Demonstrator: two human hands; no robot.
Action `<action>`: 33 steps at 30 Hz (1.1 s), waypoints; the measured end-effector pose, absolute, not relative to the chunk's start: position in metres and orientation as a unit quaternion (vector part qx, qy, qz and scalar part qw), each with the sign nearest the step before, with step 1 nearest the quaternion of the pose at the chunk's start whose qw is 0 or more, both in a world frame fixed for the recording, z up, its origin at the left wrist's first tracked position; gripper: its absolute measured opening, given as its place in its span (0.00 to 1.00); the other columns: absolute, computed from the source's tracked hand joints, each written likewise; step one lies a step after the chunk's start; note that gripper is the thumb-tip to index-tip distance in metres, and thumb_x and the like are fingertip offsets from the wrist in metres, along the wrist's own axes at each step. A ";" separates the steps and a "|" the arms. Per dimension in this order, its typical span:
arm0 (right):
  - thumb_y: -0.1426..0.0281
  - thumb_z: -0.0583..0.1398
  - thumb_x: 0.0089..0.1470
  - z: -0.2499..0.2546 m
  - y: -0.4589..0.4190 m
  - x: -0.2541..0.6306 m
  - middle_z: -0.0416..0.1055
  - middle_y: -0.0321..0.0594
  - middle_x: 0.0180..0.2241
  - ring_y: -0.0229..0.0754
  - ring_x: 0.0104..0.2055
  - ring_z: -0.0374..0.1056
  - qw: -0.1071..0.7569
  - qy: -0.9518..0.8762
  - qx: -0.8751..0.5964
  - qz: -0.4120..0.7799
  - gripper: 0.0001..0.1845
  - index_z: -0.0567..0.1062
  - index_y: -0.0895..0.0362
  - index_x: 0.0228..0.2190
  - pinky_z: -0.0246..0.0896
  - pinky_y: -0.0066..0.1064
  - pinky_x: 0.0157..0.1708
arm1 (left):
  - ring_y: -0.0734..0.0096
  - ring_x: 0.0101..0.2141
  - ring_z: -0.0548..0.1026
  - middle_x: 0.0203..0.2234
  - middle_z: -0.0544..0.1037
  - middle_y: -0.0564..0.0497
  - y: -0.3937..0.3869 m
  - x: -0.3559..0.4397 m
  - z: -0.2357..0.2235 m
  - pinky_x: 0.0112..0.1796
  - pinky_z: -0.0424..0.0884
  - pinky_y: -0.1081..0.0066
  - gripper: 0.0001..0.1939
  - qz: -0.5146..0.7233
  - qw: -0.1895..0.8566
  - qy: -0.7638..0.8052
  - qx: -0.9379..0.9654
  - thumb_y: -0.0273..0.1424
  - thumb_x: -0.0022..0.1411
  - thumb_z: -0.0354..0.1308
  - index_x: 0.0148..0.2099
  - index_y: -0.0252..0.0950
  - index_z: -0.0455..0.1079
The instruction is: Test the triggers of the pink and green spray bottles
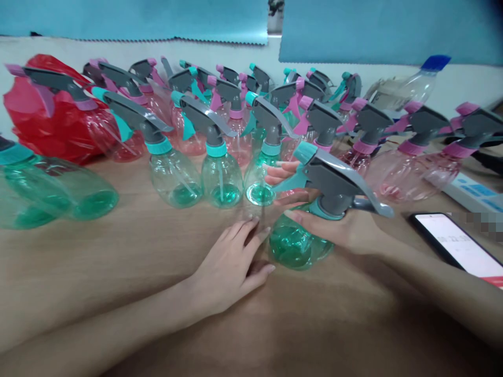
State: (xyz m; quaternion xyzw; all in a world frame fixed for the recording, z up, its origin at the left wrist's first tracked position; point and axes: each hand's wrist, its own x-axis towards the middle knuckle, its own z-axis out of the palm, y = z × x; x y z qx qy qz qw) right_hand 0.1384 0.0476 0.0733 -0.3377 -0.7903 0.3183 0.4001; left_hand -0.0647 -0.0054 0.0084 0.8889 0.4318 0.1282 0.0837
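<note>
My right hand (pixel 349 228) is around a green spray bottle (pixel 294 243) just below its grey trigger head, thumb across the front and fingers stretched out behind the turquoise trigger. Green liquid shows inside this bottle, which is at the tabletop; whether its base touches the wood I cannot tell. Palm down on the table, my left hand (pixel 231 262) is open and holds nothing, its fingertips just left of that bottle. Beyond my hands, a spray bottle with green liquid (pixel 260 180) stands nearest, beside another clear green one (pixel 222 180).
More spray bottles, green and pink (pixel 412 167), crowd the back of the wooden table (pixel 157 293). At the right lie a lit phone (pixel 456 241) and a white-and-blue box (pixel 471 191). A red plastic bag (pixel 47 120) sits at the back left, a blue-capped bottle (pixel 420 84) at the back right.
</note>
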 end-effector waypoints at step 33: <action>0.74 0.61 0.50 0.065 0.055 0.140 0.75 0.34 0.46 0.40 0.39 0.75 0.394 -0.799 -0.300 0.341 0.21 0.72 0.47 0.47 0.74 0.33 0.40 | 0.47 0.58 0.60 0.58 0.64 0.36 -0.005 -0.065 0.011 0.54 0.61 0.48 0.27 0.125 0.085 0.433 0.889 0.41 0.65 0.54 0.61 0.32 0.59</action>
